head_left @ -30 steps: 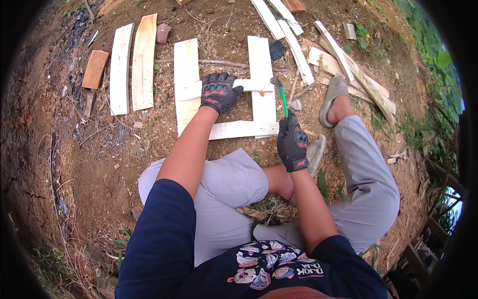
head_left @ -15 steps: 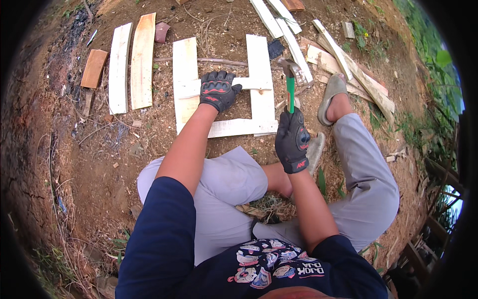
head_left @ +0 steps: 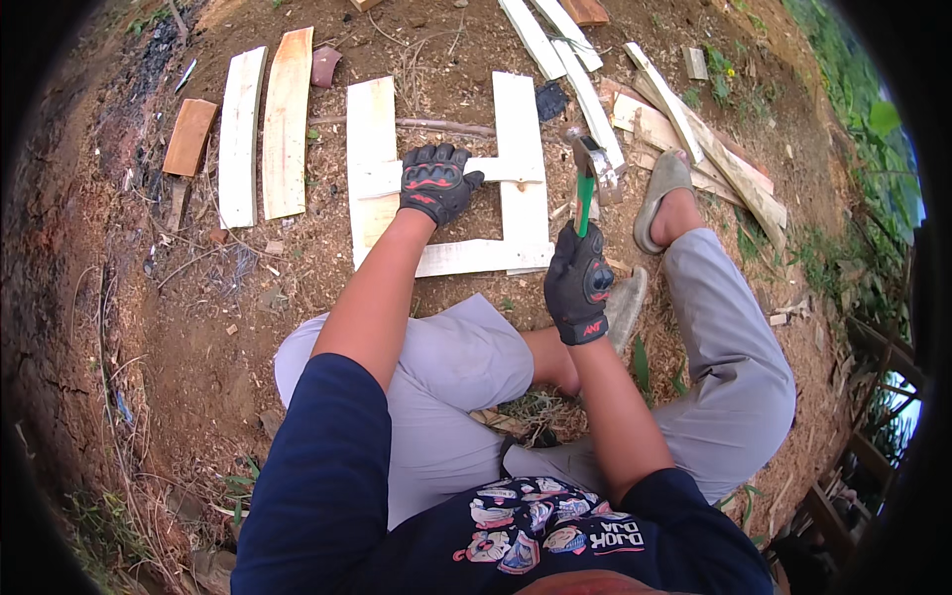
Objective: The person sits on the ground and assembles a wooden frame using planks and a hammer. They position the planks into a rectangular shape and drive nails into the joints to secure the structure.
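My left hand, in a black and red padded glove, is closed over the upper crosspiece of a pale wooden frame, close to its left upright board. The fingertips are partly hidden. Two upright boards, this one and the right board, are joined by that crosspiece and by a lower one nearer me. My right hand, gloved alike, grips a hammer by its green handle. The hammer's metal head is raised just right of the frame, apart from the wood.
Left of the frame lie two long pale boards and a short brown block. Several planks are heaped at the far right. My right foot in a slip-on shoe rests beside them. Wood chips litter the soil.
The hammer has turned in my right hand, and its head has shifted slightly right and nearer me. My left hand has stayed in place on the crosspiece.
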`<state>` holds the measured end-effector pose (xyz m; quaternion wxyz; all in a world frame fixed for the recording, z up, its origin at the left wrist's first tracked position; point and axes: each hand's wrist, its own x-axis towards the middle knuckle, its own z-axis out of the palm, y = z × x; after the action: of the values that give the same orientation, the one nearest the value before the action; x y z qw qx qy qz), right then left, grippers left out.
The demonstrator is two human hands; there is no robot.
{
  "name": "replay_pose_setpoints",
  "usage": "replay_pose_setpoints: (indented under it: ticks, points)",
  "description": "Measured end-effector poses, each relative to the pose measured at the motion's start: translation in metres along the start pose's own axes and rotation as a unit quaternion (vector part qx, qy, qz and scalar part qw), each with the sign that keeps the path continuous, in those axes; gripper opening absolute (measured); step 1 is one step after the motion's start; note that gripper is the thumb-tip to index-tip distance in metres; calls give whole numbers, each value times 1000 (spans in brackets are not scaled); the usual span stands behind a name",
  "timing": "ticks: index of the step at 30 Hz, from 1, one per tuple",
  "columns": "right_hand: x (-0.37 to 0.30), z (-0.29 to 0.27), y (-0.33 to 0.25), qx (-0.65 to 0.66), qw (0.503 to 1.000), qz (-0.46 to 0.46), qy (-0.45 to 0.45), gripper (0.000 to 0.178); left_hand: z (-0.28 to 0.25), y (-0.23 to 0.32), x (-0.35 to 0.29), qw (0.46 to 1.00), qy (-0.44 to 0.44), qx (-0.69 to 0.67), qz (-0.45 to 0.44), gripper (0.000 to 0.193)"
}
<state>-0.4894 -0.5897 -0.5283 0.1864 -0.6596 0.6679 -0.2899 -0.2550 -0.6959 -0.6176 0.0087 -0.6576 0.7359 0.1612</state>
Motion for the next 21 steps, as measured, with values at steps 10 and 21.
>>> replay_pose_setpoints:
  ticks: [10, 21]
  points:
    - [6, -1, -10, -44, 999, -13, -15, 27, 12, -7, 1, 999, 34, 2, 7, 53]
    - [11, 2, 9, -23, 999, 4, -36, 28, 1, -2, 1, 1000, -4, -13, -2, 50]
